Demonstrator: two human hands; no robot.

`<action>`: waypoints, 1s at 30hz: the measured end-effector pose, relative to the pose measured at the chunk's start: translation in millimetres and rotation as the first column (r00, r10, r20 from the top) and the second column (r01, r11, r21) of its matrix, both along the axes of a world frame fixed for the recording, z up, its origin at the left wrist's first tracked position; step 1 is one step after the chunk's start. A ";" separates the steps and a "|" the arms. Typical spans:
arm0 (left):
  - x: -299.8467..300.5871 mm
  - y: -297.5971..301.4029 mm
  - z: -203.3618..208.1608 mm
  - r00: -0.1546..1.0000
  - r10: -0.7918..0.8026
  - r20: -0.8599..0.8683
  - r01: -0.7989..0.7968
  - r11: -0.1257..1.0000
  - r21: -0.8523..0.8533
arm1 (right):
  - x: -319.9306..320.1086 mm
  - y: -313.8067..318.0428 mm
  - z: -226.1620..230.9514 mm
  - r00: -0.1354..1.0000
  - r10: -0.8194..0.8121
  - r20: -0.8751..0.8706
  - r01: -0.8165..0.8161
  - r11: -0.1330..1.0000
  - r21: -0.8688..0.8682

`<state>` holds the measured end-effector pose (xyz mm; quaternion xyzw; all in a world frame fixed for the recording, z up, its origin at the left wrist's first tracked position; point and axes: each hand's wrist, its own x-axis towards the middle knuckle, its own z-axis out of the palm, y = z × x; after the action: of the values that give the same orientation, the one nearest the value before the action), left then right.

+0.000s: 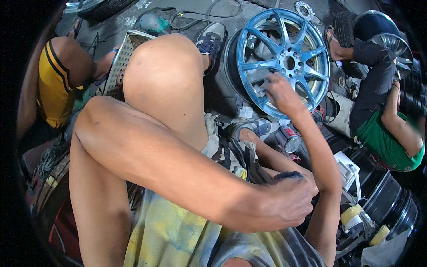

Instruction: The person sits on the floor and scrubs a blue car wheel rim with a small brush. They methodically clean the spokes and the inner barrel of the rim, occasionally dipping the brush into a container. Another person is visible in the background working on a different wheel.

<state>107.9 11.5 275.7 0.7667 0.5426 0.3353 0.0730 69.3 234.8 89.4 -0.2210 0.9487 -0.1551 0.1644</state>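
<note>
Wheel (282, 65), blue and spoked, sits to the upper right of the view, its face turned toward the camera (whether it lies flat or leans, the picture does not settle). It looks like metal, so it should be fairly heavy and stiff, with a smooth face that may prove slippery; the outer lip or the base of a spoke would likely give the surest hold. Well to its left is a pale crate (133, 46) full of holes. The left hand (284, 202) is clenched close by the right arm (330, 175); whether it grasps anything, one cannot tell. The right hand (281, 91), blurred, reaches over the spokes with bent fingers, its grip unclear. A can (289, 141) stands just below the wheel.
</note>
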 end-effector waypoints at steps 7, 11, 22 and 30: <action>-5.1 -8.5 0.7 0.996 0.088 -0.033 -0.086 0.995 0.058 | 18.6 5.8 15.7 0.981 0.195 0.015 -0.194 0.959 0.207; -3.9 -4.2 0.1 0.997 0.082 -0.006 -0.082 0.994 0.067 | 22.5 31.0 -13.1 0.972 0.205 -0.118 -0.170 0.953 0.252; -13.7 1.2 8.6 1.000 0.010 -0.023 -0.011 0.998 -0.057 | 20.1 4.6 -22.0 0.926 0.377 -0.029 -0.306 0.794 0.526; 0.0 -1.1 -1.4 0.999 0.035 0.010 -0.034 0.999 -0.022 | 4.8 -2.7 -24.8 0.962 0.257 -0.094 -0.153 0.792 0.591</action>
<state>107.9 10.4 274.3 0.7547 0.5590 0.3343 0.0783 74.1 232.1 64.7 -0.2747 0.9314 0.1788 0.1584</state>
